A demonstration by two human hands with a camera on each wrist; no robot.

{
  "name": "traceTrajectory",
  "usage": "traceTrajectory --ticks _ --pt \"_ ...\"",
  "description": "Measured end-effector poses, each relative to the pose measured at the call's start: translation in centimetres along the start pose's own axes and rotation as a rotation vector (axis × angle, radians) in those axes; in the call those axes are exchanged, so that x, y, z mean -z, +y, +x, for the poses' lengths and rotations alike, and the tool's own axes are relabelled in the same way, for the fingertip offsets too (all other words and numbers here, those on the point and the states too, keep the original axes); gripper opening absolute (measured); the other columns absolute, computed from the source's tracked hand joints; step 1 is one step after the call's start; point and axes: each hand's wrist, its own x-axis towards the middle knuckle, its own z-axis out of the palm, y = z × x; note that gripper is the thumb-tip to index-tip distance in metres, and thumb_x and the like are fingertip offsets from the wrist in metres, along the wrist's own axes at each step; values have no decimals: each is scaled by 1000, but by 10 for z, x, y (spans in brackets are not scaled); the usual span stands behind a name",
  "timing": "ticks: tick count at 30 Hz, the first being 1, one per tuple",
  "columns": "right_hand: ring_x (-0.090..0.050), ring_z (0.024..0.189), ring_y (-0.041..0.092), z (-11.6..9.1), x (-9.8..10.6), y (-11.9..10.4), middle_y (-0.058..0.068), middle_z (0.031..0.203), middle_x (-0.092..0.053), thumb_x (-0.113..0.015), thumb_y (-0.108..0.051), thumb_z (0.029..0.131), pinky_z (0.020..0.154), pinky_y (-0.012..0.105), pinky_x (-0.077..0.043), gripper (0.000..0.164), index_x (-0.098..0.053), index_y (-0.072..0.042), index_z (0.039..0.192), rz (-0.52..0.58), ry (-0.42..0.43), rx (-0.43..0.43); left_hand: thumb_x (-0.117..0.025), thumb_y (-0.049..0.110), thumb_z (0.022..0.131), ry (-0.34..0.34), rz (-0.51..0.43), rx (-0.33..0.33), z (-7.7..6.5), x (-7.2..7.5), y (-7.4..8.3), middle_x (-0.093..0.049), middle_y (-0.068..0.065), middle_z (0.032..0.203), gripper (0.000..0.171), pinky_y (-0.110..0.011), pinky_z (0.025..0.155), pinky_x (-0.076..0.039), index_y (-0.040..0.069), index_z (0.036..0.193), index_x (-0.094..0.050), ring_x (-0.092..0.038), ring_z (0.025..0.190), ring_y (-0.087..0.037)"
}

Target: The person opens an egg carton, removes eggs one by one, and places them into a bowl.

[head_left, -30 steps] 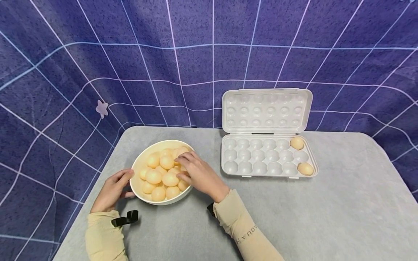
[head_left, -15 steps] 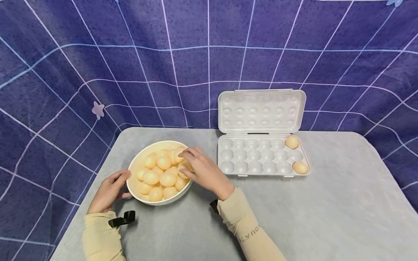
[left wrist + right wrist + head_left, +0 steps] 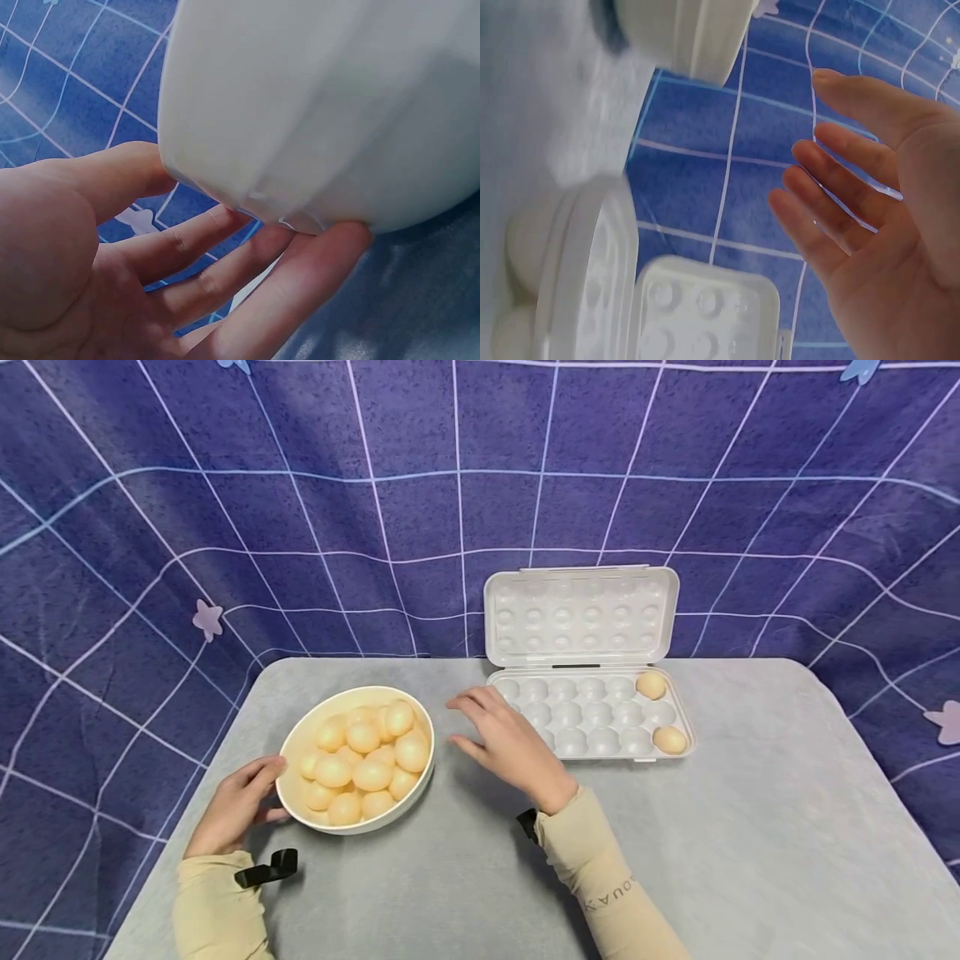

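A white bowl [image 3: 295, 737] heaped with pale brown eggs [image 3: 372, 774] stands on the left of the table. My left hand [image 3: 234, 802] holds it by its left side, thumb at the rim and fingertips against the wall in the left wrist view [image 3: 217, 255]. My right hand [image 3: 510, 739] hovers between bowl and carton, overlapping the carton's left end in the head view. Its fingers are spread and relaxed with nothing in them, as the right wrist view shows. The white egg carton [image 3: 597, 727] lies with its lid raised; one egg [image 3: 651, 685] fills the back right cup, another [image 3: 670, 741] the front right.
The carton's dimpled lid [image 3: 581, 617] leans upright near the blue grid-patterned curtain [image 3: 420, 510]. Grey tabletop [image 3: 765, 827] extends to the right and in front. Black straps [image 3: 267, 868] are on both wrists over tan sleeves.
My right hand has come out of the bowl and moved right toward the carton, carrying no egg. The left hand keeps its hold. The head view has shifted slightly right.
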Motion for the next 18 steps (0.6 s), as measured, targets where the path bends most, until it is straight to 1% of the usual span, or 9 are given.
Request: traceTrajectory --ticks 4,6,7,10,12,13,14,17,18 --pt "-46 109 16 -11 10 9 2 115 -53 -68 -23 85 93 26 -44 38 -57 -7 117 -8 7 -14 -57 38 91 -1 -6 16 8 7 -12 -61 8 98 52 -40 67 -58 2 126 -48 -63 85 -7" --pt "-46 109 16 -17 16 13 2 115 -53 -68 -22 85 92 27 -45 38 -57 -7 117 -11 6 -29 -58 40 90 -14 -13 13 10 10 -17 -61 8 99 51 -41 69 -57 4 125 -50 -63 86 -8" --pt "-46 109 16 -20 18 15 2 115 -53 -68 -22 85 91 28 -45 38 -57 -7 117 -17 3 -39 -59 38 90 -11 -43 8 12 12 -20 -62 6 98 49 -42 68 -57 4 124 -51 -64 86 -10" --pt "-46 108 16 -29 26 21 1 115 -52 -68 -23 85 90 29 -46 38 -56 -8 118 -37 -3 -76 -57 37 91 -26 -17 -12 10 10 -17 -61 6 98 56 -41 68 -58 -3 129 -45 -63 86 -9" --pt "-46 108 15 -35 30 25 -1 115 -52 -68 -24 85 90 30 -46 38 -56 -9 118 -48 -5 -103 -57 33 92 0 -35 -10 9 8 -13 -62 4 97 54 -41 65 -58 -6 128 -44 -64 84 -10" --pt "-46 108 14 -38 32 27 -1 114 -53 -68 -24 84 90 30 -46 38 -57 -9 118 -53 -6 -115 -56 32 93 3 -28 -9 8 7 -11 -62 5 97 54 -41 65 -58 -7 128 -44 -64 83 -9" --pt "-46 107 14 -41 34 29 -1 114 -53 -68 -25 85 90 30 -46 38 -57 -9 118 -59 -6 -125 -54 34 93 0 5 -4 6 5 -8 -61 7 96 56 -40 66 -58 -7 129 -42 -63 84 -7" --pt "-47 107 13 -52 39 35 -2 113 -53 -67 -26 85 90 30 -46 38 -57 -10 118 -71 -12 -155 -54 32 94 2 -14 -2 3 2 -3 -61 9 94 57 -39 64 -58 -10 129 -40 -63 83 -7" --pt "-47 107 14 -55 40 37 -2 113 -54 -68 -26 85 89 30 -47 38 -57 -10 118 -72 -13 -163 -53 34 94 -4 6 -2 2 0 -2 -61 11 94 60 -38 65 -58 -11 130 -37 -63 83 -5"
